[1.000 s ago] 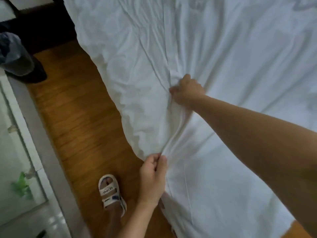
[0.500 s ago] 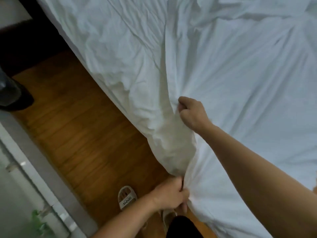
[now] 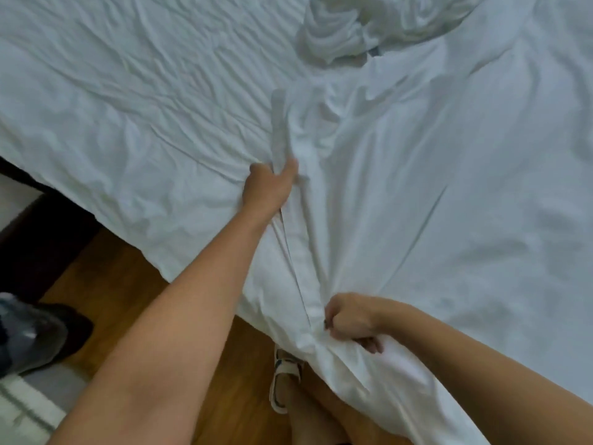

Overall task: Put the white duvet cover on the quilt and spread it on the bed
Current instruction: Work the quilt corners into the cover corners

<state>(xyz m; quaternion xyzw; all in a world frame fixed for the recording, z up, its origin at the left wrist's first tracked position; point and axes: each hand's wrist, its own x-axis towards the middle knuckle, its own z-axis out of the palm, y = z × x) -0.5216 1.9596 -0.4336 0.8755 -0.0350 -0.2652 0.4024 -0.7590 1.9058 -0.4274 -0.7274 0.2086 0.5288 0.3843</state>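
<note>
Left hand (image 3: 269, 185) grip holds a bunched ridge of the white duvet cover (image 3: 401, 200), which lies on the bed. The ridge's long axis runs from 12 to 6 o'clock. Right hand (image 3: 351, 321) grip clamps its near end over the wooden floor (image 3: 125, 284).

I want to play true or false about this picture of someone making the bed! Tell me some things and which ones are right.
1. Both hands are gripping the white duvet cover. True: the left hand holds a fold further up the bed, the right hand holds the bunched edge.
2. The floor beside the bed is grey carpet. False: it is brown wooden floor.
3. A crumpled heap of white cloth lies at the far side of the bed. True.
4. The person is barefoot. False: a white strapped sandal shows on the foot.
5. The right hand lies flat and open. False: its fingers are curled round the fabric.
</note>
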